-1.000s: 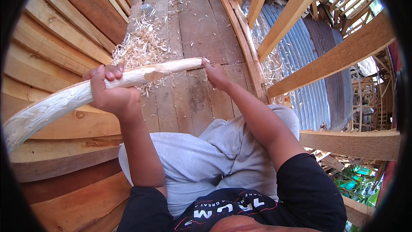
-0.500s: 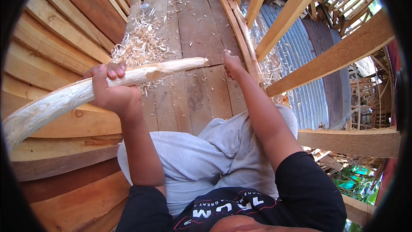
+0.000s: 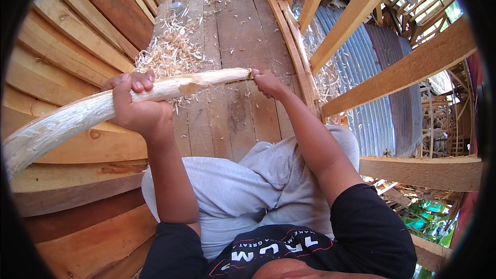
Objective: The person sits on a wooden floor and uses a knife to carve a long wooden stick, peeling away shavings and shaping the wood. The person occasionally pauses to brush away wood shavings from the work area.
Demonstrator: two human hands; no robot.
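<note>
Pale curved wooden pole lying left to right over plank floor, left hand fingers wrapped around its middle, right hand closed at its thin right end, shavings behind

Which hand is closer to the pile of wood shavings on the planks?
Left. The left hand grips the pale wooden pole just below the shavings pile; the right hand sits at the pole's tip, farther right.

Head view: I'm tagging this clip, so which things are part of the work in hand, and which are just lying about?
In hand:
- curved debarked wooden pole
- left hand, gripping the pole
- right hand, at the pole's thin end

Lying about:
- pile of wood shavings
- plank floor
- corrugated metal sheet
- timber beams
</note>
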